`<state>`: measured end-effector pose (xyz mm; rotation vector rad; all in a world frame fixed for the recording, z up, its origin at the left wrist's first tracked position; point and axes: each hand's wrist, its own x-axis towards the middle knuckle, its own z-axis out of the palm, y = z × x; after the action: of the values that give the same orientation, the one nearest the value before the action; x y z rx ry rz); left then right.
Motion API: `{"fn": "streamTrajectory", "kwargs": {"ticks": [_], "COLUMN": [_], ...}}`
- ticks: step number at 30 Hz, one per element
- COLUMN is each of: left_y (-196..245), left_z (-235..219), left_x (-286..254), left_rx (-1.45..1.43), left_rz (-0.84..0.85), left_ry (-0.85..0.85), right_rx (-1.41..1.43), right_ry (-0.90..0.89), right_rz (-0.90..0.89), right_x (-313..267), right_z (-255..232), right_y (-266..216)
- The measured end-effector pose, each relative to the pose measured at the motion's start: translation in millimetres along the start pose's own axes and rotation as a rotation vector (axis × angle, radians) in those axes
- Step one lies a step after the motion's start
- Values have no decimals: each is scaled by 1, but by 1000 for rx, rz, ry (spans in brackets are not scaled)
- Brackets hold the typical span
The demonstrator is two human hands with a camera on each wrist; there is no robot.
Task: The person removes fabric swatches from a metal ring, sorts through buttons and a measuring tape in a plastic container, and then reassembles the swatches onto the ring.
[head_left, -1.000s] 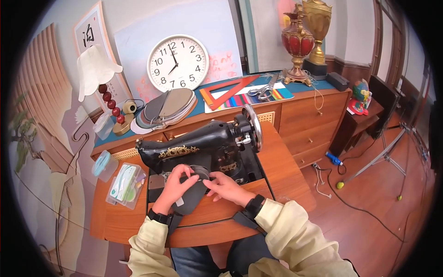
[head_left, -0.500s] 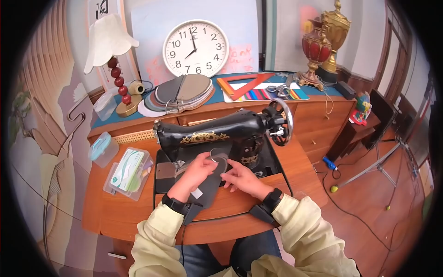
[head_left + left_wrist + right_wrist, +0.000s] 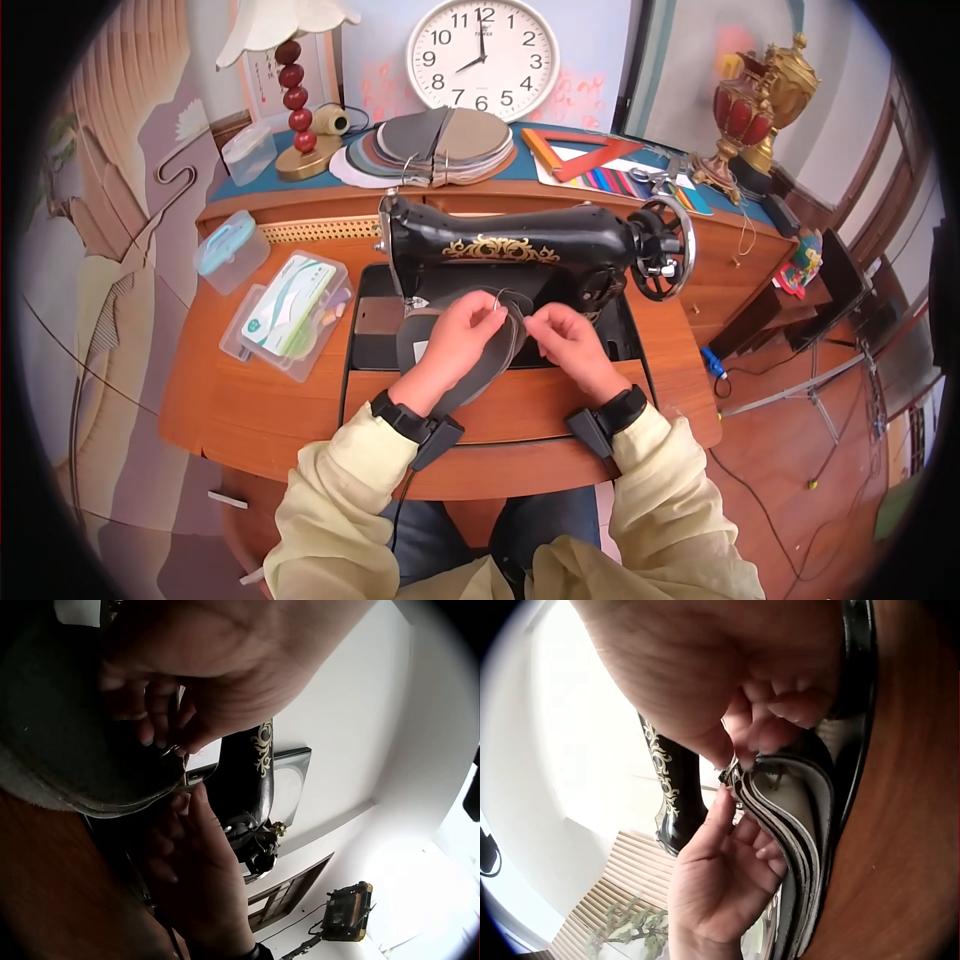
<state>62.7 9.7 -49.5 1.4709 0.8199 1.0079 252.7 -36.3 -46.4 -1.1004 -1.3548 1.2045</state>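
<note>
A bundle of grey, rounded flat pieces (image 3: 480, 385) is held tilted in front of the black sewing machine (image 3: 500, 243). A thin metal ring (image 3: 502, 297) passes by its upper edge. The left hand (image 3: 462, 342) pinches the ring between thumb and finger at that edge. Facing it, the right hand (image 3: 574, 348) has thumb and index fingertips together at the ring's right side. In the right wrist view the layered edges (image 3: 799, 847) fan apart below the right hand (image 3: 735, 682), with the left hand (image 3: 720, 889) beside them.
Two clear plastic boxes (image 3: 232, 248) (image 3: 290, 310) stand on the table's left. Behind the machine, the cabinet holds a stack of round samples (image 3: 440, 140), a lamp (image 3: 300, 110), a clock (image 3: 483, 58), a red triangle (image 3: 590, 155) and scissors (image 3: 655, 180). Cables (image 3: 760, 490) cross the floor.
The head view has tilted down and shifted left. The right hand's extended index finger has drawn in to its thumb beside the ring; the left hand keeps its pinch.
</note>
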Motion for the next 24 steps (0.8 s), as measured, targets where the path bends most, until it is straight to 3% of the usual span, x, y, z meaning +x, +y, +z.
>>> {"fn": "streamTrajectory", "kwargs": {"ticks": [4,8,9,12,14,15,18,19,22,23,24], "left_y": [19,28,32,42,42,44,47,48,47,46,45], "left_z": [-3,-3,-4,-7,-10,-10,-8,-8,-3,-2,-1], "left_x": [-11,-23,-26,-30,-31,-32,-34,-35,-36,-36,-36], "left_rx": [-15,-30,10,86,77,112,194,192,143,98,54], "left_rz": [-38,51,67,102,104,114,214,224,215,187,159], "left_ry": [-56,-95,-91,-83,-79,-90,-92,-111,-145,-139,-133], "right_rx": [-64,-309,-315,-316,-444,-380,-394,-163,58,60,0], "right_ry": [94,217,239,253,118,75,214,196,155,76,29], "right_rz": [-41,-300,-267,-348,-463,-420,-424,-307,-261,-228,-312], "right_x": [-7,-6,-10,-11,-9,-11,-13,-10,-16,-17,-14], "right_z": [10,10,13,15,4,4,10,9,21,17,16], "right_y": [-16,-14,-21,-22,-17,-17,-17,-11,-34,-28,-24]}}
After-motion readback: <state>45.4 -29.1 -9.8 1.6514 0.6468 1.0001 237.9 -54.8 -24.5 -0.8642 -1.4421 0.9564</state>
